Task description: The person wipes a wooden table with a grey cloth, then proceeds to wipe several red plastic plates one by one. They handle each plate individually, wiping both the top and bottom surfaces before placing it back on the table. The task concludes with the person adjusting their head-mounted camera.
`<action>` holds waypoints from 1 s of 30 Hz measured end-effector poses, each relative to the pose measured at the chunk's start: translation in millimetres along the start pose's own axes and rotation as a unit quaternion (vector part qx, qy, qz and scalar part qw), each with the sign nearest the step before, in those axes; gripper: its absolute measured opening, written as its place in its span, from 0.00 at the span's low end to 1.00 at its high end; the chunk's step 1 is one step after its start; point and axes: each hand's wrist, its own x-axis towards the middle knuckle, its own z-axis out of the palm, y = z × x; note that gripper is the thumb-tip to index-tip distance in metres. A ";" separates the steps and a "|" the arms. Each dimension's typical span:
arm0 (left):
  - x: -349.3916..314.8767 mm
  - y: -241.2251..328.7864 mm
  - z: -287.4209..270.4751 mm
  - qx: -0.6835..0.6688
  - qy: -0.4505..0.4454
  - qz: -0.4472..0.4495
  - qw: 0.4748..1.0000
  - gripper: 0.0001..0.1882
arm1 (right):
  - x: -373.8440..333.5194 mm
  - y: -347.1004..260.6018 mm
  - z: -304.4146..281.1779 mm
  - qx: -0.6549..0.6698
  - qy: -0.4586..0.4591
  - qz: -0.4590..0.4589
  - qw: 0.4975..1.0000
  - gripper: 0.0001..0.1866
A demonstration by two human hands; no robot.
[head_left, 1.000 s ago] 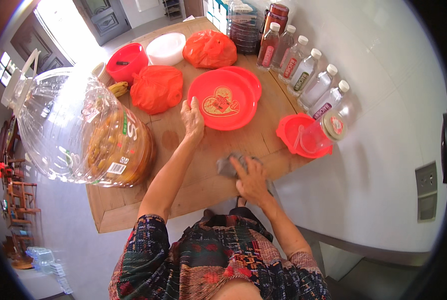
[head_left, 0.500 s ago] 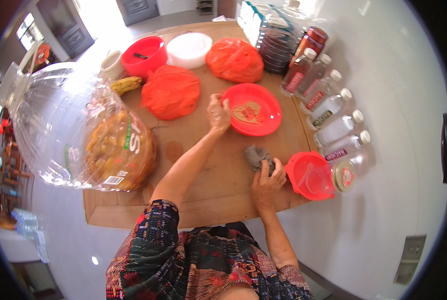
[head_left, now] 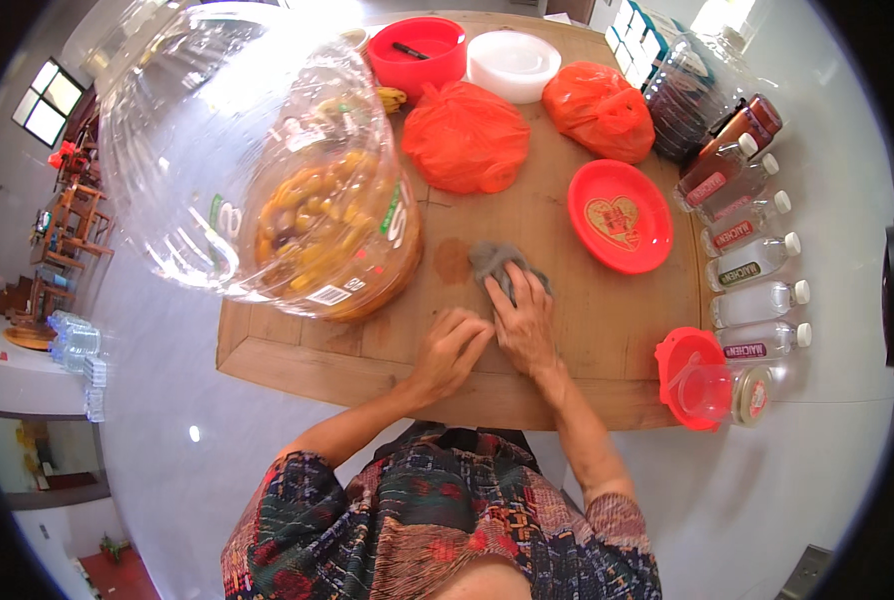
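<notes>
My right hand (head_left: 524,322) presses a crumpled grey cloth (head_left: 497,262) against the wooden table (head_left: 587,330), its fingers gripping the cloth. Close beside it, my left hand (head_left: 455,352) is loosely curled above the near part of the table, and no object shows in it. A dark damp-looking round patch (head_left: 454,258) marks the wood just left of the cloth. Farther right lies a round red plate (head_left: 622,216) with a gold heart print. To the left of my hands stands a huge clear plastic jar (head_left: 327,215), its lower part filled with yellow-brown fruit in liquid.
Two orange-red plastic bags (head_left: 467,138), a red basin (head_left: 419,55) holding a black object, white round containers (head_left: 513,66) and bananas (head_left: 391,99) sit at the back. Clear bottles (head_left: 752,262) line the right wall. A red strainer-like bowl (head_left: 689,375) and a lidded jar (head_left: 732,393) are near right.
My left hand has let go of the red plate and drawn back beside my right hand. My right hand and the cloth have moved left across the table. The view has shifted.
</notes>
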 end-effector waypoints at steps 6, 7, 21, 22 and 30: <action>-77.9 -21.0 -78.8 0.128 0.059 -0.069 0.988 0.03 | 83.8 -0.8 42.3 0.081 0.009 0.005 0.997 0.31; -86.6 -25.0 -89.7 0.163 0.074 -0.073 0.981 0.03 | 91.2 -2.5 48.6 0.084 -0.001 -0.009 0.996 0.31; -153.6 -100.3 -184.9 0.325 0.230 -0.231 0.888 0.24 | -27.4 -180.5 49.4 0.054 -0.072 -0.006 0.996 0.37; -151.4 -100.7 -183.7 0.314 0.230 -0.242 0.889 0.25 | -24.6 -195.8 55.0 0.052 -0.085 -0.005 0.995 0.37; -154.9 -116.8 -192.5 0.375 0.132 -0.262 0.880 0.30 | -34.2 -208.9 55.2 0.091 -0.140 -0.215 0.962 0.30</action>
